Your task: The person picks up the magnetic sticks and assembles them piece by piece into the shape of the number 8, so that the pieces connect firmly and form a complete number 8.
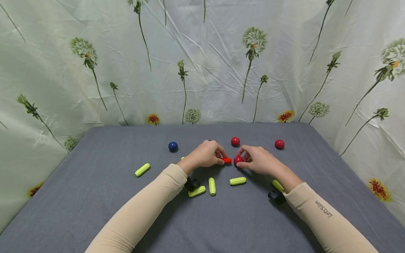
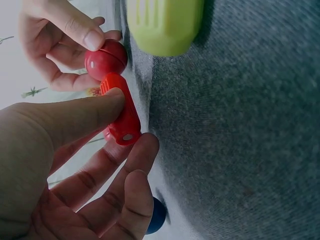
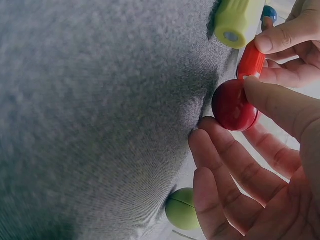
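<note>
My left hand (image 1: 206,154) pinches a small red ribbed stick (image 1: 226,160) between thumb and fingers, just above the grey cloth. In the left wrist view an eyelet-like hole shows at the near end of the stick (image 2: 127,117). Facing it, my right hand (image 1: 260,160) holds a glossy red ball (image 1: 237,160) by thumb and fingertips. The stick's far end points at the ball (image 3: 232,105); whether the two touch, I cannot tell. A yellow-green stick (image 1: 237,180) lies on the cloth in front of both hands.
More yellow-green sticks (image 1: 212,186) lie scattered nearer me, one (image 1: 142,169) off to the left. Behind the hands sit a blue ball (image 1: 173,146) and two red balls (image 1: 235,141). The right wrist view also has a green ball (image 3: 182,209). A flowered curtain (image 1: 212,66) hangs behind the table.
</note>
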Demonstrator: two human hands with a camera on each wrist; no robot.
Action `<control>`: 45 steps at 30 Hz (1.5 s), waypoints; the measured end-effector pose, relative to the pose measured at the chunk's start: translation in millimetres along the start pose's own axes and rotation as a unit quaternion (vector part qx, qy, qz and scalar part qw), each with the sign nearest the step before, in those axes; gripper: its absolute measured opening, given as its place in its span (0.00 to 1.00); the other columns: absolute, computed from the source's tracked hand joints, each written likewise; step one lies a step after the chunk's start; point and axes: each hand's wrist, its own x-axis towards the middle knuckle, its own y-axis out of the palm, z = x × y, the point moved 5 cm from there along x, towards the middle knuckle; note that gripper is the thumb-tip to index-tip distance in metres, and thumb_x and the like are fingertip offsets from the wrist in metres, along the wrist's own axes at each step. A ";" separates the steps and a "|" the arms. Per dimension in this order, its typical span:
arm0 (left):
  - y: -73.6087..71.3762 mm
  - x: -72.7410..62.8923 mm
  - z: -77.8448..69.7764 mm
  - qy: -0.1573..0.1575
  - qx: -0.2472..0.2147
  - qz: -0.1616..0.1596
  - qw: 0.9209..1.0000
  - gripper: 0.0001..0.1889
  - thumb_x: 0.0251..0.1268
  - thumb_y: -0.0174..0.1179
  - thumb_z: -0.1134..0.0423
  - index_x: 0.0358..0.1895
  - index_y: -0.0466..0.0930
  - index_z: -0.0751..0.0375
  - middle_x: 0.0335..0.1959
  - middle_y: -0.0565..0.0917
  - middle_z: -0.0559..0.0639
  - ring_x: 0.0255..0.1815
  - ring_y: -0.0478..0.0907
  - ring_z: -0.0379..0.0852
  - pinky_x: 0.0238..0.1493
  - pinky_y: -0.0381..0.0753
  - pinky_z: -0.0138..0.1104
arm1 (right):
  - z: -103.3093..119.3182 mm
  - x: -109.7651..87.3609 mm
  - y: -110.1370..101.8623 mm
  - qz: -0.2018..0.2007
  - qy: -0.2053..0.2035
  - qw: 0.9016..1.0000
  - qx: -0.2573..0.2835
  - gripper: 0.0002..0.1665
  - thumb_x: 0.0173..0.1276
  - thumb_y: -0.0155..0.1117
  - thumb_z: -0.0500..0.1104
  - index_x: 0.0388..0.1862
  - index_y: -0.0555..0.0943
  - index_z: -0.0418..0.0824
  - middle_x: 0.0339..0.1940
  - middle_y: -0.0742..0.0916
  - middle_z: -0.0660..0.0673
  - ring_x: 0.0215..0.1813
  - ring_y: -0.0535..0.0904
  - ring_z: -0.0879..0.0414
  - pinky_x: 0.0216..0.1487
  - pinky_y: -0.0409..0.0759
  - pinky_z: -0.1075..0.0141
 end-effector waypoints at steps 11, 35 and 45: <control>0.5 1.3 -0.8 -0.005 -0.006 0.002 1.000 0.07 0.54 0.68 0.55 0.37 0.85 0.41 0.30 0.82 0.39 0.32 0.76 0.39 0.32 0.73 0.30 | -1.8 1.5 1.4 0.002 0.015 1.000 0.000 0.19 0.59 0.68 0.53 0.47 0.76 0.49 0.35 0.85 0.49 0.31 0.78 0.59 0.32 0.75 0.67; 1.9 1.7 -4.5 0.003 -0.001 0.005 1.000 0.07 0.56 0.66 0.55 0.39 0.85 0.41 0.30 0.82 0.40 0.31 0.75 0.40 0.33 0.72 0.31 | 0.9 4.5 1.9 0.005 0.004 1.000 -0.013 0.20 0.59 0.67 0.53 0.48 0.76 0.49 0.35 0.85 0.49 0.31 0.77 0.60 0.31 0.73 0.67; 2.3 1.4 -4.4 0.006 0.001 0.004 1.000 0.07 0.56 0.66 0.55 0.39 0.84 0.42 0.30 0.82 0.40 0.32 0.75 0.40 0.33 0.73 0.32 | 0.0 4.0 2.8 0.003 0.005 1.000 -0.005 0.20 0.59 0.68 0.53 0.48 0.76 0.49 0.35 0.85 0.48 0.31 0.77 0.59 0.32 0.74 0.67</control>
